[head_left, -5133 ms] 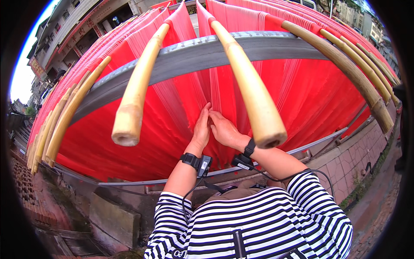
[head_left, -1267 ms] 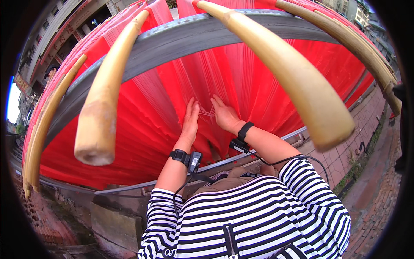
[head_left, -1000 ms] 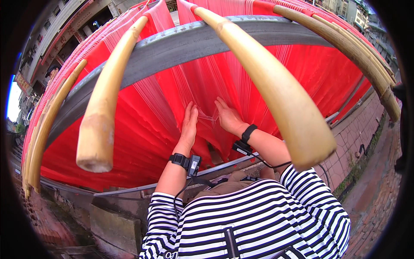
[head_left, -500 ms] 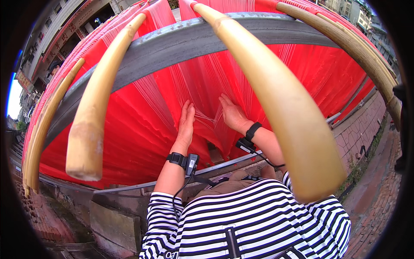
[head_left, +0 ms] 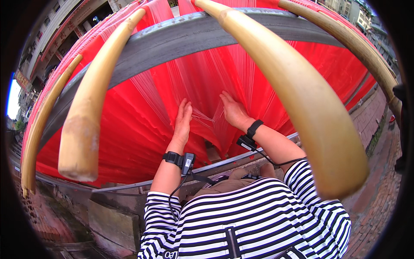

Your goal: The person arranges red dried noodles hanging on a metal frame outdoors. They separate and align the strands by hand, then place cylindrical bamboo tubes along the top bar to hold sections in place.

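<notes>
Long sheets of red cloth with fine loose threads [head_left: 202, 82] hang down in front of me below a grey metal rail [head_left: 181, 41]. My left hand [head_left: 183, 123] is against the left side of a gathered fold, its fingers straight and its palm turned inward. On the other side of that fold, my right hand [head_left: 235, 111] presses its stretched fingers to the red material. Between the two hands, pale threads [head_left: 206, 118] sag into a V shape. Neither hand is closed round anything. Black bands with small boxes are on both wrists.
A thick bamboo pole [head_left: 297, 90] juts over the rail toward me, with another bamboo pole [head_left: 88, 112] to its left. More poles flank both sides. A lower metal bar [head_left: 142, 183] runs below the cloth, and a stone block [head_left: 114, 218] is at lower left.
The view has shifted slightly, so the near pole ends appear farther apart. My hands stay against the red material with little movement, and the right forearm shows more.
</notes>
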Motion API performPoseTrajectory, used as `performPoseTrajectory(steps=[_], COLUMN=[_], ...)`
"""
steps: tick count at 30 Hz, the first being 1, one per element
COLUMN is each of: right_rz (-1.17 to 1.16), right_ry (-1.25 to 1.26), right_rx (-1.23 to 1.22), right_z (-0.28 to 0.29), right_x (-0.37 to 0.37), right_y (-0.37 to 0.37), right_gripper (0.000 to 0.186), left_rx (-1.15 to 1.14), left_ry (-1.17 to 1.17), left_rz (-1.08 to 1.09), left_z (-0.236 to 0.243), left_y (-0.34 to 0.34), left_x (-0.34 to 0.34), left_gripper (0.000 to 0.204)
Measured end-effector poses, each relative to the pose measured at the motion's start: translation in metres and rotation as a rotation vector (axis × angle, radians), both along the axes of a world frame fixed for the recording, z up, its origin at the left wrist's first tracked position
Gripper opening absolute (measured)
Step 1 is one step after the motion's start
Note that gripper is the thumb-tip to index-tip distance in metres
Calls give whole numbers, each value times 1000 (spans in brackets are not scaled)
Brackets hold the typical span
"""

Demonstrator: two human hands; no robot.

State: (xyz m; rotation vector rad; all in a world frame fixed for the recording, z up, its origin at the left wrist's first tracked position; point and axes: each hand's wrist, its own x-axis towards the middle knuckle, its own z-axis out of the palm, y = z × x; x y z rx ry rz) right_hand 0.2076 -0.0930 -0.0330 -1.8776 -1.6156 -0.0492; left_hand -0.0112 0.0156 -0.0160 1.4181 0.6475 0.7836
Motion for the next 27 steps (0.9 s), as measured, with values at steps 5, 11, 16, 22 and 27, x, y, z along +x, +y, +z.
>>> performPoseTrajectory(steps=[5, 11, 16, 22, 27], right_rz=[45, 42, 48, 79, 64], right_ry=[63, 51, 17, 2, -34], right_rx=[-95, -114, -109, -81, -39], right_z=[13, 25, 29, 27, 27], right_x=[-22, -40, -43, -44, -50], right_y=[0, -1, 2, 3, 9], right_gripper=[57, 57, 55, 55, 54], left_rx=[-5, 59, 67, 104, 47], left_ry=[17, 16, -24, 15, 43], left_rz=[-68, -115, -110, -166, -215], left_z=[8, 13, 18, 9, -11], left_y=[-10, -15, -17, -11, -2], left_x=[8, 11, 13, 12, 16], left_gripper=[72, 69, 64, 54, 50])
